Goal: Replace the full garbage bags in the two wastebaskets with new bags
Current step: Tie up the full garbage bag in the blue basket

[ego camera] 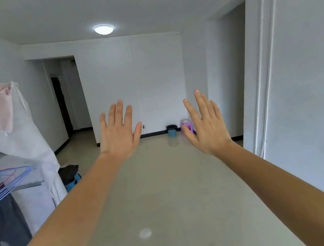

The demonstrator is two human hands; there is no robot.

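Both hands raised, fingers spread, empty: left hand (pixel 117 132), right hand (pixel 204 126). Small blue woven-plastic wastebasket with dark liner (pixel 172 130) far ahead at wall base; pink plastic wastebasket (pixel 186 126) just right of it, partly behind right hand, which is nearer.

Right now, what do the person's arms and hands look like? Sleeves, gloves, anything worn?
Both forearms are bare as far as the frame shows: no sleeves in view. The left hand and right hand are bare too: no gloves, and no rings, watch or wristband visible.

No legible text anywhere.
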